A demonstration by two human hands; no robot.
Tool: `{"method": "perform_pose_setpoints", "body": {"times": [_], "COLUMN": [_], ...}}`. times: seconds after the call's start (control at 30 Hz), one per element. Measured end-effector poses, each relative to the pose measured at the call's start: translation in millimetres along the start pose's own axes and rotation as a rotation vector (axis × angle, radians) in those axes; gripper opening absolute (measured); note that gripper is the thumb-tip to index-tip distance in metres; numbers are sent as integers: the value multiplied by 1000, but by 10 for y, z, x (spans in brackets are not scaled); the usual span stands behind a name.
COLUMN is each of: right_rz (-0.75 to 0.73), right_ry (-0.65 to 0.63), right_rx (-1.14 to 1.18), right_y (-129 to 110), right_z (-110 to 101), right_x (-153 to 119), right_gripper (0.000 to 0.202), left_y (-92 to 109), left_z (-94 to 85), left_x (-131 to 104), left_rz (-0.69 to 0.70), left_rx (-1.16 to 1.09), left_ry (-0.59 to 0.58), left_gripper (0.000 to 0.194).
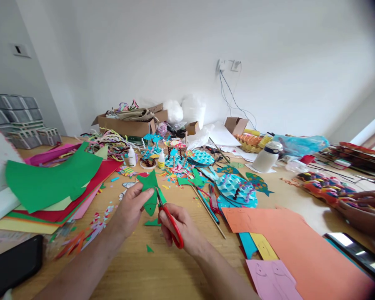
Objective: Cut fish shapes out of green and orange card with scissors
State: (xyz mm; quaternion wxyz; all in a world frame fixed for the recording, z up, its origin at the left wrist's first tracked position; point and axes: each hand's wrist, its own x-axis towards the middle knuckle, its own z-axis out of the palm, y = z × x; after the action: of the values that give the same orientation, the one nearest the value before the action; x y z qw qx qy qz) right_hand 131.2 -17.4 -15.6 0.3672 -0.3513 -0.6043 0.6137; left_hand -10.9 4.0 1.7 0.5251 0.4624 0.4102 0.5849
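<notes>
A green paper fish with a drawn eye and mouth is pinched in my left hand, its head pointing down. My right hand grips red-handled scissors, whose blades lie against the right edge of the green paper. A loose strip of green hangs beside the blades. Below, on the wooden table, lie small green offcuts. Left of my hands, a large green sheet rests on a stack of coloured paper.
Orange paper and pink paper lie at right, near a blue wavy craft piece. Glue bottles, a white bottle and a cardboard box stand farther back. Another person's hand is at far right; a phone lies left.
</notes>
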Motion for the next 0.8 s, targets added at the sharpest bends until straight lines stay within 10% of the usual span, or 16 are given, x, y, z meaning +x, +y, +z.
{"method": "perform_pose_setpoints", "body": {"times": [0.8], "right_rz": [31], "right_ry": [3], "right_rx": [0], "right_y": [-9], "right_z": [-7], "right_x": [2], "right_gripper": [47], "left_y": [46], "left_z": [5], "left_x": [7], "left_rz": [-26], "left_rx": [-59], "left_ry": [-39], "left_gripper": [17]}}
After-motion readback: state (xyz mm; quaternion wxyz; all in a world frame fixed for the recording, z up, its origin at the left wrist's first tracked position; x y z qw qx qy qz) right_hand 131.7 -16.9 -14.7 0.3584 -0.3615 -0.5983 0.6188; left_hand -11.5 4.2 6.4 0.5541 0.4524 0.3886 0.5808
